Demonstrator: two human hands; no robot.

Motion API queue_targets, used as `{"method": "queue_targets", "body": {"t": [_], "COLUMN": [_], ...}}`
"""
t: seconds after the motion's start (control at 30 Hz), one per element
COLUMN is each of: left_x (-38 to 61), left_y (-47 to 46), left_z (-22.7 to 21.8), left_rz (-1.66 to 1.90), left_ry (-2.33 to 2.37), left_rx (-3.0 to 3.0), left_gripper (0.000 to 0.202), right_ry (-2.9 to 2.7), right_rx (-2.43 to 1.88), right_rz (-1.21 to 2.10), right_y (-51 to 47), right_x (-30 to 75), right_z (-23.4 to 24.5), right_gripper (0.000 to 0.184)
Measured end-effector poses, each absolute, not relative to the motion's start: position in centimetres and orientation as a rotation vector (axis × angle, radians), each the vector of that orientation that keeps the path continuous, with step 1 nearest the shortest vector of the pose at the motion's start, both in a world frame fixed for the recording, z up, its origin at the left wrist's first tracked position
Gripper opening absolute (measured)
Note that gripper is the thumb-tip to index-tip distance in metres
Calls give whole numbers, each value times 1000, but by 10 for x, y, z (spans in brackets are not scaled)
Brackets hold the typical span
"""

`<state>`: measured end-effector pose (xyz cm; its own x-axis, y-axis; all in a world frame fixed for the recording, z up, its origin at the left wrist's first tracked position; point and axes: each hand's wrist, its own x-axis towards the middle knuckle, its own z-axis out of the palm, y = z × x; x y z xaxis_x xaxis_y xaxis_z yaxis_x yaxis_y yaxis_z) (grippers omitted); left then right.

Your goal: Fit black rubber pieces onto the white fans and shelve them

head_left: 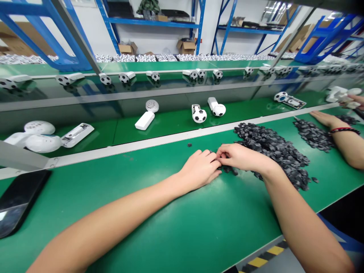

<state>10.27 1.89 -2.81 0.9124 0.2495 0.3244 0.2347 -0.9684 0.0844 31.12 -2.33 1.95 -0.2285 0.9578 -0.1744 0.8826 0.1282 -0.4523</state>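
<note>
The right hand [237,156] brings thumb and finger together against the curled fingers of the left hand [200,168]; whether either grips a piece I cannot tell, since the fingers hide it. With fingertips so crowded, a small piece could slip or flick away, and a sideways swing of the right wrist could scatter the heap of dark pieces [275,151] beside it. A few stray pieces [229,169] lie just under the right fingers; the heap spreads to their right. One loose piece [189,145] sits apart, beyond the left hand, near the metal strip [170,138].
</note>
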Motion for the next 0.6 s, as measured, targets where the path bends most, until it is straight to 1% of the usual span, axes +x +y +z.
{"method": "queue_targets", "body": {"t": [0.2, 0.37, 0.47, 0.53, 0.6], "left_x": [106, 87, 79, 78, 81], "left_y": [19, 25, 26, 22, 14], "left_z": [-27, -19, -14, -11, -11], "left_rz": [586, 560, 636, 695, 676], "left_ry": [348, 565, 626, 539, 337], "left_rx": [3111, 3025, 2937, 2907, 2931], "left_gripper": [30, 23, 23, 25, 26], "right_ry": [-2242, -2225, -2255, -2258, -2200], "right_rx": [-1839, -1814, -1745, -1700, -1711], "right_rz": [677, 782, 785, 856, 879], "right_y": [-24, -23, -24, -26, -28], "right_x": [311, 300, 294, 296, 304], "right_z": [24, 20, 21, 27, 36], "right_gripper": [15, 13, 15, 18, 23]}}
